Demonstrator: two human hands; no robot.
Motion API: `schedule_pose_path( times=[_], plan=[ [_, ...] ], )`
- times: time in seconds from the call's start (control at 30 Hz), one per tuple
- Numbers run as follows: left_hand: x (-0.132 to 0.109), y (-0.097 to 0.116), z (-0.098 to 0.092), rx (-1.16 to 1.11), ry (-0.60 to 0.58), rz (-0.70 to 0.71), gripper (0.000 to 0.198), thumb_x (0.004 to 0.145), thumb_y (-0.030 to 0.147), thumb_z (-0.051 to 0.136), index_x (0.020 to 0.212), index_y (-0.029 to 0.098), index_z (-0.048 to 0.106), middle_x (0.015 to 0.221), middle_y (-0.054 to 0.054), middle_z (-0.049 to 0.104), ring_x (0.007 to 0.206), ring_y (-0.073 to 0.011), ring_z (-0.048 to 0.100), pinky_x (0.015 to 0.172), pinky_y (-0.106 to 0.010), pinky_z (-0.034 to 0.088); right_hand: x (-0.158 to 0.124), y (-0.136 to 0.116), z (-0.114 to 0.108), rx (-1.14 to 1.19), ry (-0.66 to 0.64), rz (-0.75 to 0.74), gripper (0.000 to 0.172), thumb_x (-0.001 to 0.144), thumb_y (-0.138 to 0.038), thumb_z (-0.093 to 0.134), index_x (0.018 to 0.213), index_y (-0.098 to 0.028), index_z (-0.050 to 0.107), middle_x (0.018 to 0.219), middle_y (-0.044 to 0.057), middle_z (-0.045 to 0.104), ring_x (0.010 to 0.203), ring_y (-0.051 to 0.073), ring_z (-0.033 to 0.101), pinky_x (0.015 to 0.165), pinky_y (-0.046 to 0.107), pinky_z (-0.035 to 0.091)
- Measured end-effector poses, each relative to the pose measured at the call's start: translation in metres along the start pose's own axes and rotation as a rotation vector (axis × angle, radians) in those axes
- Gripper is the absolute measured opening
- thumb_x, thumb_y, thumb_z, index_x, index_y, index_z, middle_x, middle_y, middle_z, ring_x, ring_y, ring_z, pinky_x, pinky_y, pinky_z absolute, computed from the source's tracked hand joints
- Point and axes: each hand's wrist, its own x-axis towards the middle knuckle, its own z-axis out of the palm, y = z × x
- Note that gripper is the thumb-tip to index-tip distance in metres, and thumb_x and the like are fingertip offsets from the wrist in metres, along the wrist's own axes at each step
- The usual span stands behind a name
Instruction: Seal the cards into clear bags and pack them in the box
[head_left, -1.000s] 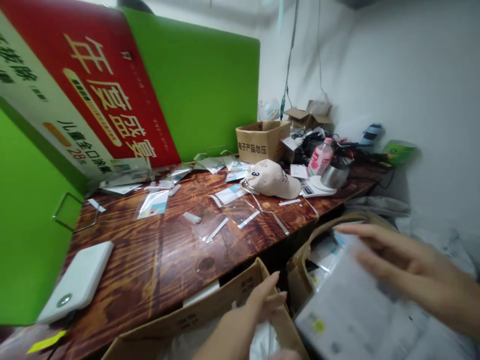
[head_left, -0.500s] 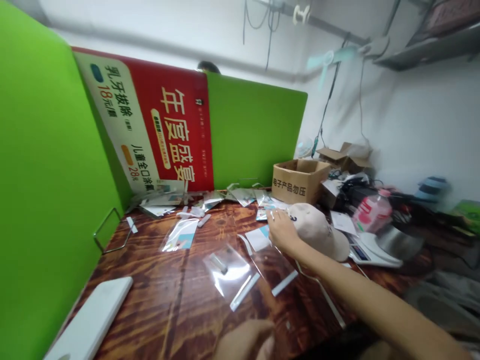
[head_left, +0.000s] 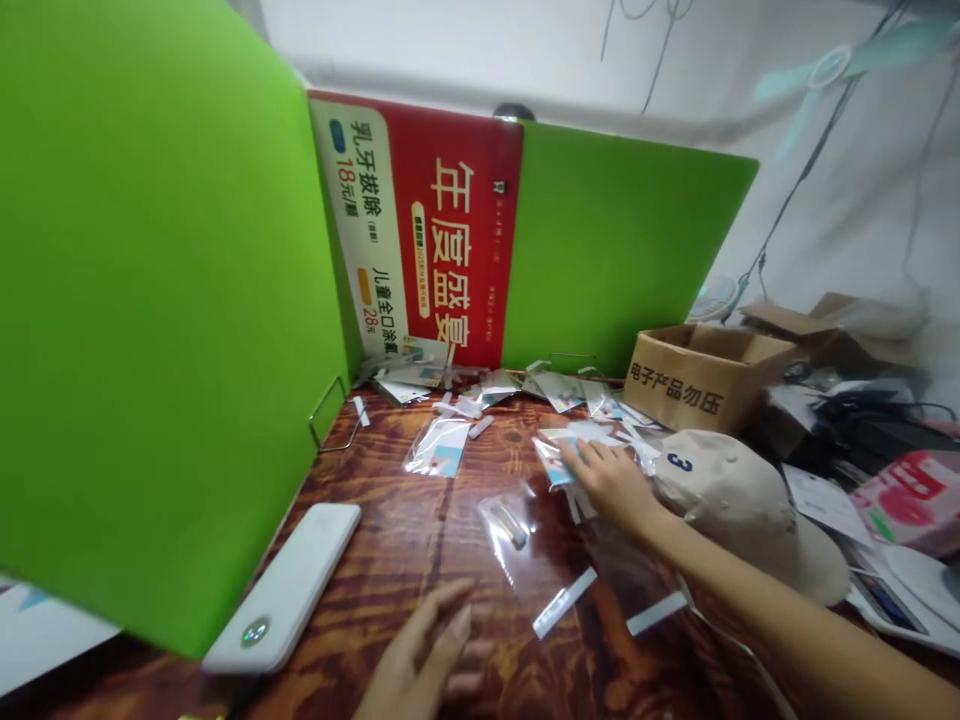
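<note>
My right hand (head_left: 611, 487) reaches in from the right, its fingers closed on the edge of a clear plastic packet with a printed card (head_left: 553, 462); its thumb is hidden. My left hand (head_left: 431, 655) hovers at the near edge, fingers apart and nothing in them. Between them lies a transparent bag (head_left: 499, 545) with a small slim item (head_left: 510, 522) in or on it. The bag's white strip (head_left: 564, 603) points toward me. Another clear bag with a white strip (head_left: 656, 612) lies under my right forearm. A second packaged card (head_left: 437, 447) rests further left.
A beige cap (head_left: 724, 480) sits right of my right hand, before a cardboard box (head_left: 679, 390). A white power bank (head_left: 289, 590) lies left. Green panels (head_left: 622, 230) stand behind and left, with packaged cards (head_left: 559, 390) along the back. A scale (head_left: 885, 600) is far right.
The view has swung right. My right hand has drawn a packaged card leftward and nearer to me. My left hand has come further into view, and its fingers have spread.
</note>
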Motion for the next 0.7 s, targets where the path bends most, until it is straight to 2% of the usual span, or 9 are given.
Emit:
schedule_pose_path(
  times=[0.07, 0.17, 0.23, 0.3, 0.4, 0.5, 0.6, 0.7],
  plan=[
    [-0.001, 0.006, 0.014, -0.237, 0.015, -0.097, 0.073, 0.068, 0.063, 0.077, 0.122, 0.018, 0.060, 0.112, -0.014, 0.073, 0.086, -0.0260, 0.073, 0.071, -0.032, 0.060, -0.020, -0.039, -0.020, 0.075, 0.123, -0.173, 0.045, 0.098, -0.013, 0.046, 0.143, -0.018, 0.045, 0.131, 0.016, 0.060, 0.119, 0.029, 0.056, 0.093, 0.045, 0.051],
    [-0.010, 0.015, 0.030, -0.457, -0.055, -0.110, 0.045, 0.086, 0.037, 0.071, 0.122, 0.015, 0.059, 0.112, -0.014, 0.073, 0.088, -0.0223, 0.074, 0.079, -0.031, 0.059, -0.047, -0.096, -0.037, 0.196, 0.267, -0.356, 0.042, 0.099, -0.015, 0.042, 0.140, -0.018, 0.048, 0.133, 0.014, 0.060, 0.125, 0.029, 0.053, 0.097, 0.046, 0.048],
    [-0.020, 0.015, 0.031, -0.490, -0.017, -0.096, 0.027, 0.092, 0.021, 0.063, 0.117, 0.013, 0.062, 0.109, -0.012, 0.075, 0.090, -0.0195, 0.074, 0.081, -0.029, 0.058, -0.058, -0.124, -0.037, 0.268, 0.316, -0.391, 0.039, 0.098, -0.014, 0.041, 0.135, -0.015, 0.052, 0.128, 0.014, 0.063, 0.120, 0.029, 0.057, 0.093, 0.045, 0.050],
    [-0.033, 0.011, 0.023, -0.482, 0.073, -0.108, 0.020, 0.093, 0.012, 0.058, 0.112, 0.011, 0.064, 0.104, -0.011, 0.076, 0.086, -0.0177, 0.074, 0.078, -0.026, 0.059, -0.063, -0.141, -0.032, 0.330, 0.333, -0.380, 0.037, 0.096, -0.011, 0.042, 0.130, -0.012, 0.056, 0.122, 0.016, 0.066, 0.112, 0.029, 0.061, 0.088, 0.044, 0.052],
    [-0.053, 0.006, 0.003, -0.482, 0.156, -0.132, 0.016, 0.093, 0.007, 0.056, 0.106, 0.008, 0.065, 0.092, -0.010, 0.077, 0.074, -0.0154, 0.073, 0.073, -0.024, 0.060, -0.063, -0.148, -0.026, 0.414, 0.329, -0.346, 0.041, 0.090, -0.006, 0.043, 0.129, -0.009, 0.057, 0.119, 0.020, 0.066, 0.110, 0.031, 0.062, 0.086, 0.047, 0.053],
    [-0.072, 0.009, -0.014, -0.497, 0.200, -0.160, 0.010, 0.093, 0.013, 0.059, 0.101, 0.010, 0.065, 0.083, -0.007, 0.076, 0.066, -0.0139, 0.071, 0.066, -0.025, 0.061, -0.063, -0.144, -0.030, 0.518, 0.321, -0.319, 0.046, 0.084, -0.003, 0.043, 0.128, -0.004, 0.056, 0.119, 0.024, 0.065, 0.110, 0.032, 0.062, 0.086, 0.048, 0.053],
    [-0.089, 0.014, -0.022, -0.524, 0.243, -0.190, 0.008, 0.093, 0.017, 0.061, 0.099, 0.011, 0.064, 0.086, -0.006, 0.075, 0.069, -0.0138, 0.071, 0.067, -0.028, 0.062, -0.066, -0.140, -0.045, 0.656, 0.320, -0.330, 0.039, 0.085, -0.004, 0.041, 0.118, -0.010, 0.061, 0.109, 0.018, 0.070, 0.099, 0.026, 0.066, 0.081, 0.041, 0.055],
    [-0.105, 0.010, -0.029, -0.471, 0.254, -0.249, 0.012, 0.091, 0.023, 0.066, 0.097, 0.012, 0.065, 0.089, -0.006, 0.074, 0.071, -0.0129, 0.071, 0.069, -0.024, 0.060, -0.072, -0.134, -0.074, 0.784, 0.310, -0.326, 0.030, 0.090, -0.008, 0.043, 0.112, -0.015, 0.061, 0.098, 0.012, 0.072, 0.090, 0.020, 0.067, 0.076, 0.032, 0.055]
  ],
)
